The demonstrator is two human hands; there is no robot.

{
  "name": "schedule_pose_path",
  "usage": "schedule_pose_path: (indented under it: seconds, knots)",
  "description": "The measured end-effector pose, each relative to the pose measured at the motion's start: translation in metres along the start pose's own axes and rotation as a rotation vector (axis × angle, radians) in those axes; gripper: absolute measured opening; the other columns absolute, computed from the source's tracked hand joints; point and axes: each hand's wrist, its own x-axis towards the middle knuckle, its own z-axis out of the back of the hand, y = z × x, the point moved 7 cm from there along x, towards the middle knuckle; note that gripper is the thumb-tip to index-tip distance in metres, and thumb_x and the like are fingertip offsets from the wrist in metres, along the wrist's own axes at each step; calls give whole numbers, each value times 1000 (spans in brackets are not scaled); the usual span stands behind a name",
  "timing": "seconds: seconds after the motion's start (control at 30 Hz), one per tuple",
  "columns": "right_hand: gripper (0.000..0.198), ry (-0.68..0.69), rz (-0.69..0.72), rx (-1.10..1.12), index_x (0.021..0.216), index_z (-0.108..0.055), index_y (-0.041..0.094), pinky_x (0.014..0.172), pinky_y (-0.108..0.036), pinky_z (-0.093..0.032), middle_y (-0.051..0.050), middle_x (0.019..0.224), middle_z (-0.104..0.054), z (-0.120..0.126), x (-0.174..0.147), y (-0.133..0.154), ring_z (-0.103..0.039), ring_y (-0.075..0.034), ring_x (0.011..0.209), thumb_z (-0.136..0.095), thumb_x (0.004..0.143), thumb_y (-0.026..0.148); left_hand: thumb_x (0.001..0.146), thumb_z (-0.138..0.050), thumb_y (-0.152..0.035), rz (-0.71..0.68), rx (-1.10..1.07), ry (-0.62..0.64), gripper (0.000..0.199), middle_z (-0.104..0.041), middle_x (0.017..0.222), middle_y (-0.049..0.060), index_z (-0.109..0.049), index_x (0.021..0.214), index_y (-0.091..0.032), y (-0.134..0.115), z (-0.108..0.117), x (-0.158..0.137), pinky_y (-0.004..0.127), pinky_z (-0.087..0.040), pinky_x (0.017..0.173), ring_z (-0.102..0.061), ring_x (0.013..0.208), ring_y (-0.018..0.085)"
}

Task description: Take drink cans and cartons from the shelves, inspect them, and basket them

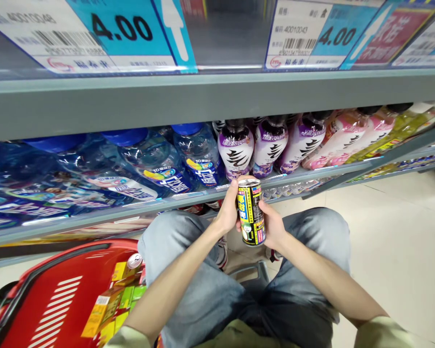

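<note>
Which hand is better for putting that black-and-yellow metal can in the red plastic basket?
Probably the left hand: both hands hold the can, but the left is nearer the basket; the right hand would likely reach across.

Bottles (236, 151) stand along the front edge of the shelf (188, 197), beneath an upper shelf (166, 99). Before that edge, a can (252, 215) sits between the left hand (227, 209) and right hand (274, 224); left of the legs (206, 295), a basket (32, 292) holds boxes (107, 309).
</note>
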Motion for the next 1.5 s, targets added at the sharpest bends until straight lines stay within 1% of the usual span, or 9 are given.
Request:
schedule_pose_path:
  seconds: [0.1, 0.2, 0.33, 0.43, 0.63, 0.83, 1.07, 1.33, 1.5]
  knots:
    - [54, -30, 18, -1, 94, -67, 19, 69, -42, -65, -5, 74, -75, -2, -1, 0, -74, -26, 74, -83, 65, 62, 95, -32, -73, 18, 13, -12, 68, -69, 74, 1, -53, 135, -22, 2, 1, 0, 24, -33, 25, -41, 27, 9]
    - [57, -67, 9, 13, 94, -68, 18, 66, -40, -64, -5, 71, -74, -1, -1, -1, -74, -26, 72, -70, 74, 71, 94, -34, -74, 67, 66, -24, 69, -68, 70, 1, -55, 133, -21, 5, 2, 0, 24, -30, 23, -42, 25, 10]
    - [51, -113, -20, 52, 93, -68, 17, 63, -40, -64, -6, 67, -73, 4, 1, -1, -73, -25, 67, -60, 83, 66, 94, -35, -73, 61, 99, -46, 68, -68, 68, 0, -55, 134, -22, 4, 3, -1, 23, -30, 23, -44, 26, 10]
    - [48, -126, -33, 80, 93, -69, 16, 63, -41, -64, -6, 66, -72, 8, 2, -3, -73, -26, 66, -63, 82, 62, 94, -34, -73, 53, 91, -44, 67, -66, 66, -1, -56, 133, -23, 2, 2, -1, 22, -30, 22, -42, 25, 9]
    - [46, -144, -13, 82, 98, -69, 16, 64, -41, -64, -5, 68, -73, 10, 3, -3, -73, -25, 64, -63, 84, 59, 93, -36, -74, 53, 74, -36, 68, -56, 51, -4, -58, 132, -22, 0, 1, -2, 21, -27, 23, -38, 24, 9]
    - [46, -159, -21, 86, 100, -70, 17, 63, -40, -63, -5, 71, -74, 9, 2, -2, -72, -24, 65, -66, 82, 59, 93, -37, -74, 23, 52, -49, 67, -62, 60, -2, -60, 129, -23, -1, 0, -1, 21, -27, 23, -37, 25, 8]
    - [48, -156, -10, 78, 102, -69, 18, 64, -40, -63, -4, 72, -74, 10, 2, -3, -72, -24, 66, -67, 82, 61, 91, -40, -74, 42, 41, -64, 65, -59, 56, -2, -62, 125, -22, -2, 0, -1, 22, -25, 23, -38, 26, 9]
    - [49, -146, 5, 64, 100, -70, 19, 66, -40, -63, -4, 74, -75, 10, 4, -2, -73, -24, 69, -70, 80, 64, 92, -36, -75, 22, 35, -59, 69, -62, 60, -1, -61, 130, -23, 1, 2, 1, 22, -25, 24, -34, 28, 7]
    - [54, -135, 8, 70, 101, -70, 19, 66, -39, -63, -4, 79, -76, 8, 4, -1, -73, -24, 72, -78, 73, 64, 92, -34, -77, 40, 0, -78, 70, -56, 55, -1, -63, 126, -23, 5, 4, 2, 24, -28, 30, -36, 31, 10]
